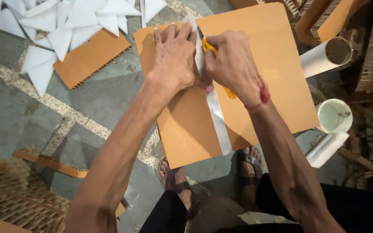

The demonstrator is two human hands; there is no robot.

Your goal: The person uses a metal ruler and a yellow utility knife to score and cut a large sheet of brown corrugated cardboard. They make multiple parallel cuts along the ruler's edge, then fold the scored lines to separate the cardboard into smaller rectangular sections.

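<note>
A large orange cardboard sheet (277, 73) lies on the stone floor in front of me. A long metal ruler (217, 121) runs down its middle toward my feet. My left hand (174, 54) presses flat on the ruler's upper part and the sheet, fingers spread. My right hand (234, 64) is closed on a yellow utility knife (209, 47), its blade set against the ruler's right edge near the far end. A red thread circles my right wrist.
White paper triangles (61, 26) and a smaller orange corrugated piece (91, 56) lie at the upper left. A cardboard tube (329, 56), a white cup (334, 115) and a paper roll (327, 149) sit at the right. Corrugated scraps (18, 198) lie at the lower left.
</note>
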